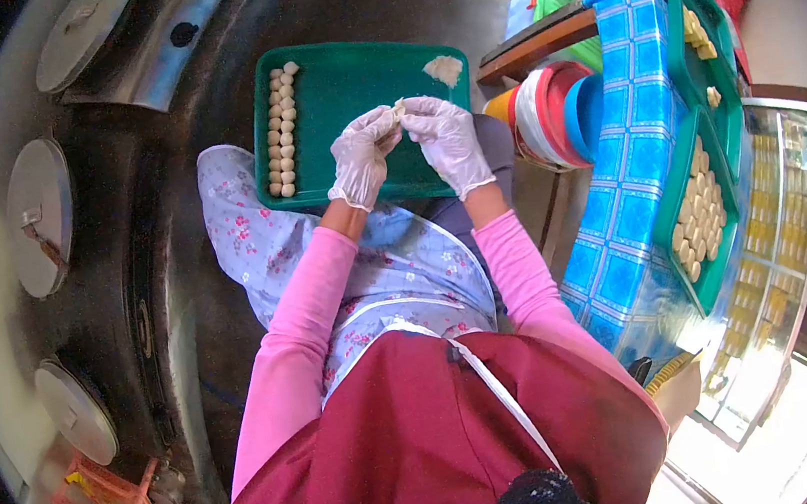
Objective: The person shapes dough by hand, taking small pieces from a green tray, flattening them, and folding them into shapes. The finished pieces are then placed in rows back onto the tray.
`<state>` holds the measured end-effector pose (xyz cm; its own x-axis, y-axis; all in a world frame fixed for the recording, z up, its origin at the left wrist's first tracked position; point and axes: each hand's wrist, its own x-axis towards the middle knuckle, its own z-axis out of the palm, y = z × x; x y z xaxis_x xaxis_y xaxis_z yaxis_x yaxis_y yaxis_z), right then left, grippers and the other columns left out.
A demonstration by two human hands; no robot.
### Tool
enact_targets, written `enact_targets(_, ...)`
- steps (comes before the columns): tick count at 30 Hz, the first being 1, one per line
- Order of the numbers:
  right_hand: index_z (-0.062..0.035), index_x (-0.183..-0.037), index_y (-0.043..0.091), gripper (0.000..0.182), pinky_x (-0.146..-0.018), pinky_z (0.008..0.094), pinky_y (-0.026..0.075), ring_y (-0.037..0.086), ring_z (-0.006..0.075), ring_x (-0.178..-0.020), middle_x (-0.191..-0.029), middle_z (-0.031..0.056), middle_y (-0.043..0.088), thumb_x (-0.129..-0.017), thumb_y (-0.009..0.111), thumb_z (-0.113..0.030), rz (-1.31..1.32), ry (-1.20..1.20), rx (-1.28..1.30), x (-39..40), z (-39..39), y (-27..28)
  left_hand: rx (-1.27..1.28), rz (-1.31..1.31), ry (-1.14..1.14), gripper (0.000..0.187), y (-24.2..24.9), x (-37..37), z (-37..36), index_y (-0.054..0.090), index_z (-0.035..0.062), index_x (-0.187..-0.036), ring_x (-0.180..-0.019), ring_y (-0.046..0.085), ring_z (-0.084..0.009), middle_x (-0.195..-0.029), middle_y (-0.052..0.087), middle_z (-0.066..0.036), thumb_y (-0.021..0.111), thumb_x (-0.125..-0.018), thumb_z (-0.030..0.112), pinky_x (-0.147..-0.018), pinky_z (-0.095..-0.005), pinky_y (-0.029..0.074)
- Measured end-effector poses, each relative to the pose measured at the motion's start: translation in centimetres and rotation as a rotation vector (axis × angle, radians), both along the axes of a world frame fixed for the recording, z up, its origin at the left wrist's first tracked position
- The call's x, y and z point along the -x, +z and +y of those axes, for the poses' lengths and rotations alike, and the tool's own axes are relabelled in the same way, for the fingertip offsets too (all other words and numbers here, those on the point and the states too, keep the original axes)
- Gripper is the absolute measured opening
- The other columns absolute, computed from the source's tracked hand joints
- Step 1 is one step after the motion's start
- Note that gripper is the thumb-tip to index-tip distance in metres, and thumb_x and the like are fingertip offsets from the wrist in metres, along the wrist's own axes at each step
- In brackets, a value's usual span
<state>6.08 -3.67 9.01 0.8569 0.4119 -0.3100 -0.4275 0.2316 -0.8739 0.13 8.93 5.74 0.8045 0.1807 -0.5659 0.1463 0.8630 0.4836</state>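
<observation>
Dough piece: a small pale lump of dough [398, 108] sits between the fingertips of both hands, above the near half of the tray.
Left hand: the left hand [362, 156], in a thin translucent glove, has its grip closed on the lump from the left, fingers curled in.
Right hand: the right hand [446, 138], gloved the same way, has its grip pinched on the lump from the right; the two hands touch at the fingertips.
Tray: a green rectangular plastic tray [342, 78] lies on the person's lap, under the hands.
Shaped pieces: two tight rows of small round pale dough balls [282, 131] run along the tray's left edge.
Dough mass: a flat pale patch of dough [445, 69] lies in the tray's far right corner, apart from the hands.
Surface: a blue tiled surface [628, 154] to the right carries more green trays of yellowish pieces [699, 213].
Bowls: a stack of red, white and blue plastic bowls [553, 113] stands just beside the tray.
</observation>
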Motion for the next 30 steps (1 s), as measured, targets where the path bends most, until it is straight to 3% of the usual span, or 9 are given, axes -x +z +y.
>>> enact_targets(5, -0.0014, -0.098, 0.071, 0.022, -0.063, 0.0281, 0.048, 0.061, 0.0137, -0.068, -0.093, 0.0067, 0.071, -0.076, 0.074, -0.004, -0.491, -0.159, 0.380, 2.1, 0.3, -0.6, -0.042, -0.051, -0.052, 0.019, -0.2, -0.1, -0.1, 0.065, 0.0028, -0.104, -0.084, 0.065, -0.0161, -0.097, 0.068, -0.006, 0.066, -0.086, 0.009, -0.077, -0.0290, 0.052)
enact_targets(6, -0.0039, -0.094, 0.072, 0.020, -0.067, 0.0303, 0.050, 0.063, 0.0163, -0.072, -0.091, 0.0080, 0.071, -0.074, 0.073, -0.004, -0.769, -0.120, 0.579, 2.1, 0.0, -0.2, -0.047, -0.070, -0.076, 0.019, -0.3, 0.0, 0.0, 0.065, 0.0027, -0.104, -0.086, 0.065, -0.0164, -0.098, 0.068, -0.006, 0.065, -0.086, 0.008, -0.077, -0.0289, 0.052)
enact_targets(10, -0.0026, -0.083, 0.068, 0.007, -0.075, 0.0284, 0.051, 0.065, 0.0148, -0.076, -0.085, 0.0075, 0.069, -0.076, 0.070, -0.004, -1.239, 0.117, 1.046, 2.0, -0.5, 1.1, -0.078, -0.114, -0.123, 0.019, -0.3, -0.4, -0.1, 0.064, 0.0015, -0.104, -0.089, 0.064, -0.0170, -0.098, 0.068, -0.006, 0.065, -0.087, 0.010, -0.079, -0.0289, 0.050)
enact_targets(13, -0.0053, -0.086, 0.066, 0.015, -0.066, 0.0291, 0.051, 0.064, 0.0188, -0.071, -0.081, 0.0073, 0.068, -0.073, 0.073, -0.009, -0.778, -0.138, 0.594, 2.1, -0.7, 0.5, -0.048, -0.101, -0.067, 0.021, 0.8, -0.3, -1.0, 0.064, 0.0009, -0.104, -0.087, 0.064, -0.0164, -0.098, 0.068, -0.006, 0.067, -0.086, 0.012, -0.078, -0.0284, 0.050)
enact_targets(14, -0.0016, -0.090, 0.069, 0.018, -0.064, 0.0274, 0.051, 0.064, 0.0155, -0.073, -0.085, 0.0061, 0.069, -0.075, 0.073, -0.010, -0.528, -0.134, 0.403, 1.8, -0.8, 0.3, -0.092, -0.088, -0.085, 0.021, 1.3, -0.2, -0.9, 0.064, 0.0007, -0.104, -0.087, 0.064, -0.0161, -0.098, 0.068, -0.006, 0.067, -0.086, 0.011, -0.078, -0.0280, 0.050)
enact_targets(17, 0.0019, -0.096, 0.070, 0.022, -0.062, 0.0257, 0.052, 0.064, 0.0131, -0.075, -0.091, 0.0070, 0.069, -0.076, 0.072, -0.007, -0.220, -0.079, 0.234, 1.6, -0.9, 1.6, -0.217, -0.080, -0.164, 0.022, 1.4, 0.0, -0.4, 0.064, -0.0002, -0.104, -0.087, 0.064, -0.0153, -0.099, 0.068, -0.007, 0.068, -0.085, 0.010, -0.078, -0.0264, 0.050)
enact_targets(24, 0.0007, -0.096, 0.072, 0.021, -0.069, 0.0260, 0.052, 0.065, 0.0133, -0.082, -0.094, 0.0072, 0.070, -0.076, 0.070, -0.004, -0.330, -0.088, 0.337, 1.7, -1.2, 1.3, -0.179, -0.149, -0.220, 0.028, 1.8, 0.4, 0.2, 0.064, -0.0032, -0.109, -0.088, 0.064, -0.0148, -0.103, 0.068, -0.009, 0.068, -0.082, 0.004, -0.078, -0.0238, 0.051)
enact_targets(27, 0.0000, -0.095, 0.072, 0.021, -0.072, 0.0256, 0.050, 0.064, 0.0117, -0.081, -0.090, 0.0064, 0.070, -0.074, 0.071, -0.002, -0.735, -0.047, 0.398, 1.7, -1.2, 1.4, -0.155, -0.105, -0.197, 0.026, 0.9, 0.0, 0.4, 0.064, -0.0044, -0.108, -0.090, 0.065, -0.0166, -0.106, 0.067, -0.011, 0.066, -0.082, 0.002, -0.081, -0.0254, 0.052)
enact_targets(30, -0.0009, -0.090, 0.072, 0.018, -0.071, 0.0249, 0.050, 0.062, 0.0106, -0.078, -0.087, 0.0048, 0.069, -0.073, 0.071, 0.000, -0.493, -0.094, 0.263, 2.4, -1.0, 2.0, -0.007, -0.086, -0.110, 0.023, 0.3, 0.0, 0.0, 0.064, -0.0061, -0.105, -0.091, 0.065, -0.0192, -0.106, 0.067, -0.013, 0.064, -0.083, 0.000, -0.083, -0.0289, 0.053)
